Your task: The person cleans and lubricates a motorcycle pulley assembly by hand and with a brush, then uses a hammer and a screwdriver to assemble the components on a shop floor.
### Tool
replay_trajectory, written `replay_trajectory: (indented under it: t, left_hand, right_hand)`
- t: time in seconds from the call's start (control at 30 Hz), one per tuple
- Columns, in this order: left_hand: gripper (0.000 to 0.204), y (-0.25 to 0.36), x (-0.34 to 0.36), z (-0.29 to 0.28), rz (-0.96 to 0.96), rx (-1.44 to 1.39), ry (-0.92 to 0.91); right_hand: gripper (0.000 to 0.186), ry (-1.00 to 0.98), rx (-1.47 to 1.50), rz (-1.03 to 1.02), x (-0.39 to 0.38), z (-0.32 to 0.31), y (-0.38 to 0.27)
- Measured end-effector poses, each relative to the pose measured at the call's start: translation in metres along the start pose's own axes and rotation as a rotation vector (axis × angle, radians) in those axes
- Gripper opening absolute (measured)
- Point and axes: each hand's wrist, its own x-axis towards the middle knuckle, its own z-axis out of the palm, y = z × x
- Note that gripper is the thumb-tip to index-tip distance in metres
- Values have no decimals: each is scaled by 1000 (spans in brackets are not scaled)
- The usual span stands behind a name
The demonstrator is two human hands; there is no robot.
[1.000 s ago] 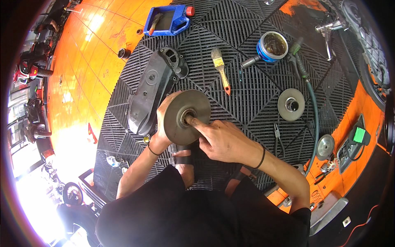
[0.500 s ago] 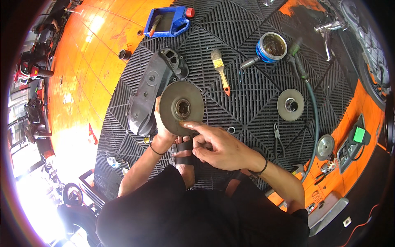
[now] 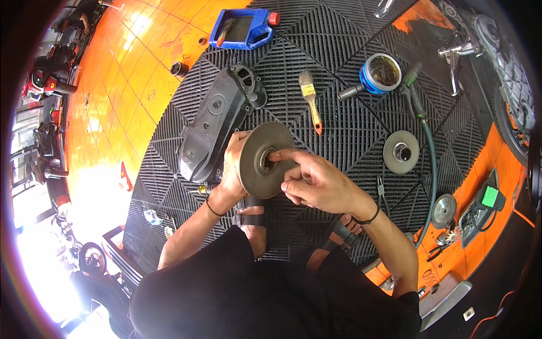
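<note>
Pulley disc (image 3: 265,161) upright, left hand (image 3: 234,164) clasping left rim; right hand (image 3: 316,181) at right, forefinger in hub bore.

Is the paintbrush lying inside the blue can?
No, the paintbrush lies flat on the black mat, left of the can.
</note>
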Motion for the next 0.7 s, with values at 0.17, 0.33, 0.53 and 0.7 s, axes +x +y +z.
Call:
replay_trajectory:
  t: [0.17,0.33,0.53,0.7]
  left_hand:
    - [54,7,3,-3,40,178,-25]
    - [57,3,1,2,90,263,10]
    - [56,3,1,-6,-83,71,-48]
    - [37,7,-9,-7,-182,-183,-85]
  right_hand:
    - [52,-65,403,115,-4,-3,-12]
    - [55,-53,602,120,-4,-11,-9]
    - [53,26,189,21,-11,-20,-20]
    - [78,267,-1015,-245,-17,13,-4]
